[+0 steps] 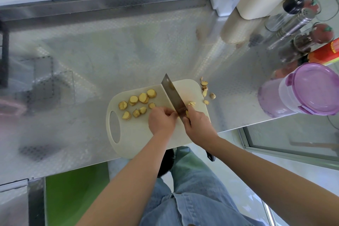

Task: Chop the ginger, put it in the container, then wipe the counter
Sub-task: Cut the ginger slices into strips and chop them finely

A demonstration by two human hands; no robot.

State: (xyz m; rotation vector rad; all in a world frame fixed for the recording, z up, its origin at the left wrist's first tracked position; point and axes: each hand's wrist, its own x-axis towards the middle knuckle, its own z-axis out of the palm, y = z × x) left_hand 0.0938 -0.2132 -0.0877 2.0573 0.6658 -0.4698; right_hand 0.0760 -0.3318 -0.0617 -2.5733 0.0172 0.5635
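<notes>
Ginger slices [139, 100] lay on the board [139, 141] just left of the left hand [161, 121], its curled fingers at the knife [171, 95]; whether they pinched a piece was unclear. Right hand [198, 124] gripped the knife; container [300, 90] stood far right.

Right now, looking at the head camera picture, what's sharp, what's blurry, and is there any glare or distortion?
Head view: the yellow ginger slices, steel cleaver, left hand and right hand over the white plastic cutting board are sharp; the embossed steel counter turns hazy with smeared reflections toward the left; wide-angle distortion bows its edges; lighting is even, shadows faint.
</notes>
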